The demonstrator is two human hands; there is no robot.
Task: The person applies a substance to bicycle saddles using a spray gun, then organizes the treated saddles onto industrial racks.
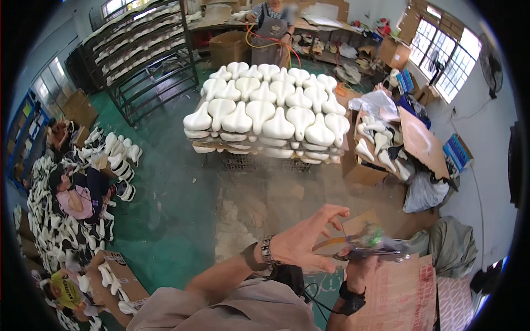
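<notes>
Straight ahead of me, the stack of white saddle-shaped pads (259, 113) is the biggest thing going, then the printed cardboard (400, 298) at lower right. Closer in, my left grip (301, 237) is spread wide, and my right grip (361, 270) is wrapped around a dark, shiny thing (381, 251), too blurry to identify. If you ask me, hold it dead steady with the right and let the left do the fussy part, going easy so the thin orange strip (331, 241) doesn't get yanked. The thing sits on top of the right grip, poking out rightward, just beside the left fingertips. That strip runs toward the left thumb-and-finger gap; can't tell if they're touching.
</notes>
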